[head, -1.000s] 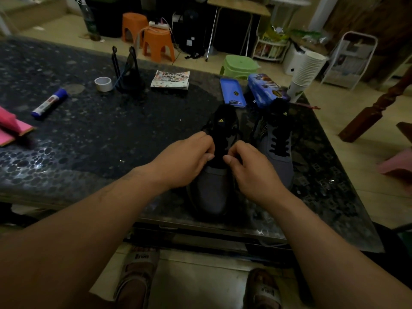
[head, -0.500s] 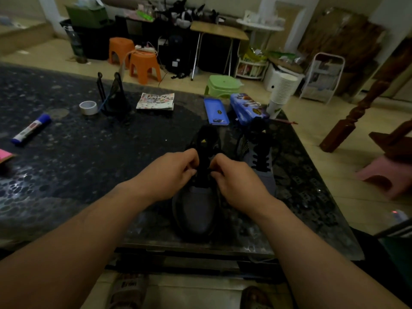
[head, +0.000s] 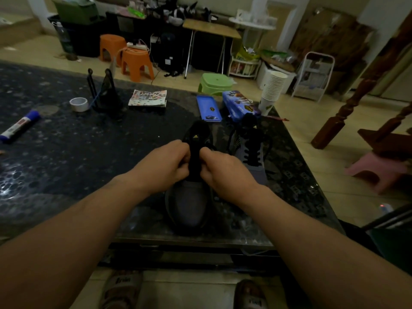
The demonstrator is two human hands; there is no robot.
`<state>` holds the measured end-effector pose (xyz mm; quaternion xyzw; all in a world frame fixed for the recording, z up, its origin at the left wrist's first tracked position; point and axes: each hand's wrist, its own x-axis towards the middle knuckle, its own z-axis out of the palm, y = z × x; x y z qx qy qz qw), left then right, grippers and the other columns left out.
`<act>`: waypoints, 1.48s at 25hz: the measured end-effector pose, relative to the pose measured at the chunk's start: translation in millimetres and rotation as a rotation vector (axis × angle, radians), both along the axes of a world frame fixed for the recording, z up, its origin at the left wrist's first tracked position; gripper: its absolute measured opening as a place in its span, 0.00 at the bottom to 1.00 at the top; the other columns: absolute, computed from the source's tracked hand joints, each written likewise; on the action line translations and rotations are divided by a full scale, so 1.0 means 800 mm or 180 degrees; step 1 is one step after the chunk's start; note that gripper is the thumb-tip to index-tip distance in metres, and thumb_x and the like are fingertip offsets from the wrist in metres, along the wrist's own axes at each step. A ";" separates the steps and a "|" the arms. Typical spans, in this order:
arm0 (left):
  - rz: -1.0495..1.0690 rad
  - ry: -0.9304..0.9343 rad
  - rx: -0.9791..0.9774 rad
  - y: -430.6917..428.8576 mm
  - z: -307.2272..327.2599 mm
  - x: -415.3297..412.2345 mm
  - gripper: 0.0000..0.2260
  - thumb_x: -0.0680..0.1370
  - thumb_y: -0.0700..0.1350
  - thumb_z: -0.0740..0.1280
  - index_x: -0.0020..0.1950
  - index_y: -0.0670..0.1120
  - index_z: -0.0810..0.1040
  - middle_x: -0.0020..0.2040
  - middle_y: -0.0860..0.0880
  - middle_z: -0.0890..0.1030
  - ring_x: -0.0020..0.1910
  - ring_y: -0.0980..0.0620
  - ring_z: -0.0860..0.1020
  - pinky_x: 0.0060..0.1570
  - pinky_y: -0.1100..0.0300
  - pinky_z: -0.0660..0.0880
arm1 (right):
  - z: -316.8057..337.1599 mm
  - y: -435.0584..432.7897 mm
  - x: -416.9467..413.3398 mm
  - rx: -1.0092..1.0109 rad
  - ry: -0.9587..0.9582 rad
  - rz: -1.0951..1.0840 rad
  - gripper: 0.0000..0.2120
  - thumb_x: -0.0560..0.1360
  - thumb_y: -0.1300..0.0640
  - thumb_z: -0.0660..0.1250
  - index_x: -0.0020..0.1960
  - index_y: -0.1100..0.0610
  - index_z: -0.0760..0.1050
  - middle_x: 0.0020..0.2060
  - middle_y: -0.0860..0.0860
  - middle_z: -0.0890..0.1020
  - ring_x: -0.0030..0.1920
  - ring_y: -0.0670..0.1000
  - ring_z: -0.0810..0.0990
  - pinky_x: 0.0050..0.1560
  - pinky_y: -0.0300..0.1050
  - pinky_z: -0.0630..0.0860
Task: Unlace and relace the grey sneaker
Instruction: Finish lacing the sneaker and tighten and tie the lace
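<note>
A grey sneaker (head: 189,206) with a black tongue (head: 197,134) stands on the dark speckled table (head: 89,152), its toe pointing toward me. My left hand (head: 163,166) and my right hand (head: 223,171) sit side by side over its lacing area, fingers curled inward at the dark middle of the shoe. The black lace itself is hidden under my fingers. A second grey sneaker (head: 252,152) with black laces stands just to the right, untouched.
Behind the shoes lie a blue tray (head: 208,108) and a blue box (head: 239,104), with a stack of paper cups (head: 273,90) at the corner. A booklet (head: 148,98), tape roll (head: 79,104), black stand (head: 104,92) and marker (head: 20,126) sit further left.
My view has tilted upward, so the table and shoes sit lower in the frame. Both hands stay on the sneaker's lacing area and have drawn slightly closer together.
</note>
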<state>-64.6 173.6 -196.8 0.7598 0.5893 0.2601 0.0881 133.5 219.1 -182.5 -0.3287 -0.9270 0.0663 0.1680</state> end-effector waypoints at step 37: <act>0.0266 -0.0792 -0.0195 -0.015 -0.015 -0.008 0.04 0.80 0.43 0.70 0.53 0.49 0.78 0.48 0.52 0.79 0.47 0.53 0.79 0.50 0.48 0.78 | -0.006 -0.005 0.014 -0.1328 0.0697 -0.0645 0.06 0.82 0.49 0.67 0.53 0.50 0.73 0.42 0.45 0.80 0.43 0.44 0.78 0.43 0.46 0.75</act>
